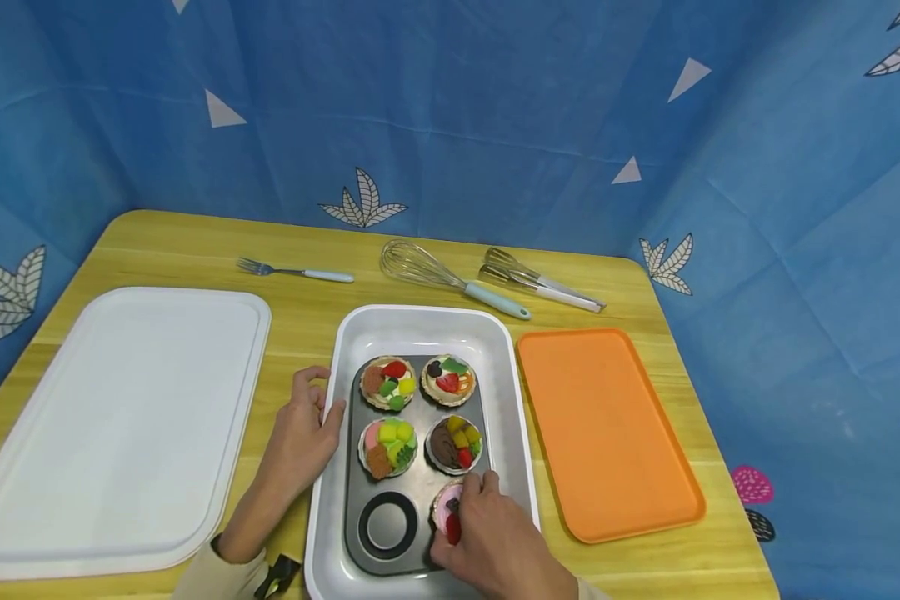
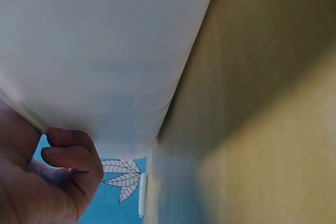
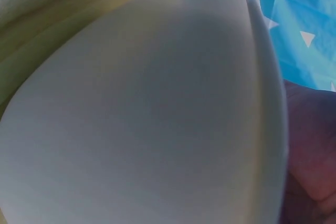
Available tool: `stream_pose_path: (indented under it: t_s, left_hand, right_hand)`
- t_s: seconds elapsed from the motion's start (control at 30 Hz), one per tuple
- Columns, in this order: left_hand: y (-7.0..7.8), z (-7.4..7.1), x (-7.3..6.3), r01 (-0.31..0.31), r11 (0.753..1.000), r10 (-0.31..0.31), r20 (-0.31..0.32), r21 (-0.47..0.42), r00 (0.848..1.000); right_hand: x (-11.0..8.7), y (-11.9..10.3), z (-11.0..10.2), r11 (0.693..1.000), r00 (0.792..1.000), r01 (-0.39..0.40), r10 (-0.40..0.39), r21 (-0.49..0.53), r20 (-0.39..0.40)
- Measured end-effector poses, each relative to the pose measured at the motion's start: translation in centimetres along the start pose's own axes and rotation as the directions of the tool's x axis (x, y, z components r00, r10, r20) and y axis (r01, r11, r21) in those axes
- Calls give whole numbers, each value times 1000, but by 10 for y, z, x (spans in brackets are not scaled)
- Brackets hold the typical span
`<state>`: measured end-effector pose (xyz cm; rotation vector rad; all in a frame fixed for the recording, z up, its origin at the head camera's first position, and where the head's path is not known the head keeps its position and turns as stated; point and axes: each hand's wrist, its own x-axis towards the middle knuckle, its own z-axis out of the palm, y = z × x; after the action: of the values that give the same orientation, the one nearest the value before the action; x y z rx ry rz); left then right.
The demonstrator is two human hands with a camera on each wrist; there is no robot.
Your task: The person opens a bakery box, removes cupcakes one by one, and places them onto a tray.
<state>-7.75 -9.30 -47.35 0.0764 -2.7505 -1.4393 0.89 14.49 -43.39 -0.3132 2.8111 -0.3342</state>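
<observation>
A deep white tray (image 1: 523, 442) holds a grey muffin tin (image 1: 422, 492) with several small toy tarts in its cups. My left hand (image 1: 296, 442) grips the tray's left rim, thumb over the edge; in the left wrist view its fingers curl against the outer wall. Low on the right of the tin, my right hand (image 1: 498, 537) pinches a pink tart (image 1: 442, 504) with a red berry, partly covering it. Above it sits a chocolate tart (image 1: 444, 447). The cup at lower left (image 1: 387, 525) holds no tart. In the right wrist view, the tray wall (image 3: 157, 108) hides most of that hand.
A flat white tray (image 1: 127, 425) lies at the left and an orange tray (image 1: 607, 433) at the right. Along the back of the wooden table are a fork (image 1: 296, 271), a whisk (image 1: 457, 279) and metal tongs (image 1: 543, 283). Blue cloth hangs behind.
</observation>
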Motion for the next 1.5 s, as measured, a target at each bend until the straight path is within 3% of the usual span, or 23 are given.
stream_pose_path:
  t_s: [0.33, 0.57, 0.8, 1.0, 1.33, 1.5]
  left_hand:
    - [-2, 2, 0, -3, 1000, 3, -9, 0, 1000]
    - [-3, 2, 0, -8, 1000, 8, -7, 8, 1000]
    - [-1, 0, 0, 13, 1000, -13, 20, 5, 1000]
    - [0, 1, 0, 10, 1000, -10, 20, 9, 1000]
    - [0, 2, 1, 8, 1000, -8, 23, -6, 1000]
    - [-1, 1, 1, 4, 1000, -4, 21, -4, 1000]
  right_hand:
    - [-1, 8, -9, 990, 999, -27, 29, 135, -16]
    - [-2, 9, -21, 989, 996, -75, 79, 128, -27]
    - [-4, 13, -36, 995, 986, -90, 96, 53, -139]
    - [1, 20, -56, 989, 977, -139, 146, 51, -158]
    - [19, 42, -72, 990, 946, -135, 144, 50, -292]
    - [33, 52, -82, 988, 944, -129, 147, 81, -294]
